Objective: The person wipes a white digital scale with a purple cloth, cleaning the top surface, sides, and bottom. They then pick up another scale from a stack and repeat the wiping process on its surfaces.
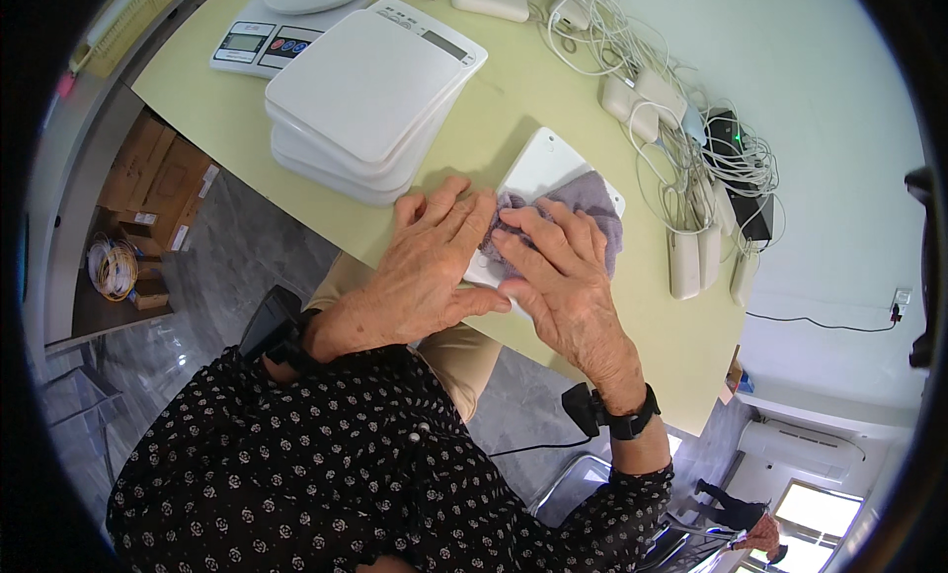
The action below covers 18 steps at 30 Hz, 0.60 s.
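A white flat slab (542,165) with small round marks at its corners lies near the table's front edge; it resembles an upturned kitchen scale, though its kind is not certain. Across it is a bunched grey-purple cloth (598,207). My right hand (563,267) presses down on the cloth, its fingers bent into the folds. Beside the slab's left edge lies my left hand (430,262), fingers stretched out and thumb reaching along the near corner. Left of that hand stands a stack of white kitchen scales (370,84), with another scale (259,47) behind it.
Tangled white cables (632,54) and pale adapters (683,262) crowd the table's right side against the wall. Black boxes (752,217) sit among them. Cardboard boxes (158,173) and a coiled cable (113,269) occupy a shelf at left. A person (755,529) is far off at lower right.
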Each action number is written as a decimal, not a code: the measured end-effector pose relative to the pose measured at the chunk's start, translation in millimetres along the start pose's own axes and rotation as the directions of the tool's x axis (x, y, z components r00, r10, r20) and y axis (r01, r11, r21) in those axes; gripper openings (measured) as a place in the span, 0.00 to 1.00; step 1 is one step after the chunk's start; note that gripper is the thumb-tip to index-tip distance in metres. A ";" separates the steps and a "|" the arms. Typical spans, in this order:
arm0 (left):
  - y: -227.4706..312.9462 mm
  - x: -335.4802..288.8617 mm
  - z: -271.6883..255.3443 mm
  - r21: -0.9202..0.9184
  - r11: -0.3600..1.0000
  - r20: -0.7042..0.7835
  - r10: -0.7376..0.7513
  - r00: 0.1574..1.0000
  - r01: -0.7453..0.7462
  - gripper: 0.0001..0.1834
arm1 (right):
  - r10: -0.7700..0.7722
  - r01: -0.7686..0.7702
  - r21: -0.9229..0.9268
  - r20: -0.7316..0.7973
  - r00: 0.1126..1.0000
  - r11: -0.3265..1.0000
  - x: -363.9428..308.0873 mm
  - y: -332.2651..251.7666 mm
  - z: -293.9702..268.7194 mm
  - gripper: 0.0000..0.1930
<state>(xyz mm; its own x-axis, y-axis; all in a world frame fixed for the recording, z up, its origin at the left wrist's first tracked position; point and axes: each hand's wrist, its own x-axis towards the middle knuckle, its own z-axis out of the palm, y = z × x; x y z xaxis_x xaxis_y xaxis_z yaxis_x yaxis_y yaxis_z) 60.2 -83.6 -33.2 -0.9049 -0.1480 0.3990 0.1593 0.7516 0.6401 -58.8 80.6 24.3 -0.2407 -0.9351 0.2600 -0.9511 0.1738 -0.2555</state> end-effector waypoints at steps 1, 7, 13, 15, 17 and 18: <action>0.2 -0.1 -0.7 0.002 1.000 0.001 0.001 1.000 -0.001 0.51 | -0.006 0.006 -0.009 -0.017 1.000 1.000 3.9 4.7 1.9 0.20; 1.6 -1.2 -3.7 -0.083 0.992 0.094 -0.083 0.992 0.090 0.55 | 0.000 -0.029 -0.149 -0.189 0.982 0.988 40.8 51.0 6.3 0.11; 1.1 0.5 -4.4 -0.088 0.993 0.082 -0.070 0.994 0.077 0.55 | 0.058 -0.071 -0.062 -0.191 0.980 0.995 53.0 76.6 4.7 0.11; 0.9 0.8 -4.7 -0.080 0.994 0.076 -0.062 0.995 0.068 0.56 | -0.015 0.007 -0.060 -0.151 0.988 0.998 49.9 60.8 -0.7 0.12; 2.5 -0.1 -4.1 -0.065 0.996 0.079 -0.064 0.995 0.069 0.56 | -0.093 0.091 -0.022 -0.101 0.991 0.996 41.3 30.7 -3.9 0.14; 2.8 -0.6 -3.3 -0.120 0.986 0.065 -0.108 0.992 0.115 0.56 | -0.159 0.156 -0.058 -0.060 0.985 0.986 38.1 15.0 -2.4 0.16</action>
<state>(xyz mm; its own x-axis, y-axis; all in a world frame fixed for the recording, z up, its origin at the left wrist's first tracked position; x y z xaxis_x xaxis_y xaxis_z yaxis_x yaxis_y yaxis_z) 62.5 -83.5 -29.5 -0.9406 -0.1862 0.2840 0.1003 0.6466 0.7562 -82.7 48.3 32.7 -0.0974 -0.9308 0.3524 -0.9866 0.0437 -0.1573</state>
